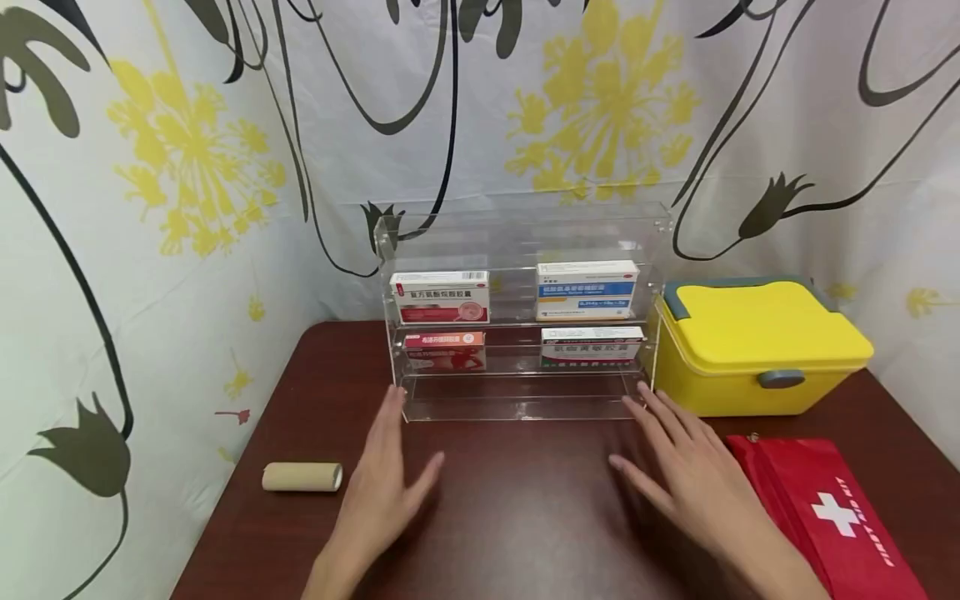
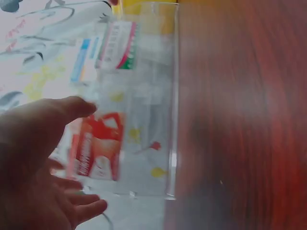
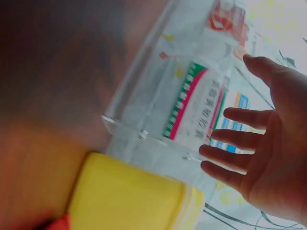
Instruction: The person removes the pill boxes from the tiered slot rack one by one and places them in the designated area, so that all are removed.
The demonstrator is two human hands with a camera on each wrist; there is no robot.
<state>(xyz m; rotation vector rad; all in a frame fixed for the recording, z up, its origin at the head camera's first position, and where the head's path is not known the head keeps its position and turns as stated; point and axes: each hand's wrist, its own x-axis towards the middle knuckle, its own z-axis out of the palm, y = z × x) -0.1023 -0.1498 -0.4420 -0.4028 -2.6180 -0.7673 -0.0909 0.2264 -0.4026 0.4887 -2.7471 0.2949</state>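
Note:
A clear acrylic tiered rack (image 1: 517, 408) stands at the back of the table. Its upper tier holds a white and dark red medicine box (image 1: 441, 298) and a white, blue and orange medicine box (image 1: 587, 290). On the tier below are a red-orange medicine box (image 1: 446, 352) and a white and green medicine box (image 1: 591, 347). My left hand (image 1: 382, 483), thumb spread, has its fingertips by the rack's front left corner. At the front right corner, my right hand (image 1: 678, 467) extends its fingers toward the rack. Neither hand holds anything.
A yellow lidded box (image 1: 765, 333) with a grey latch stands right of the rack. In front of it lies a red first aid pouch (image 1: 832, 517). A beige cardboard tube (image 1: 302, 477) lies at the left on the dark wooden table (image 1: 517, 517). Patterned cloth hangs behind.

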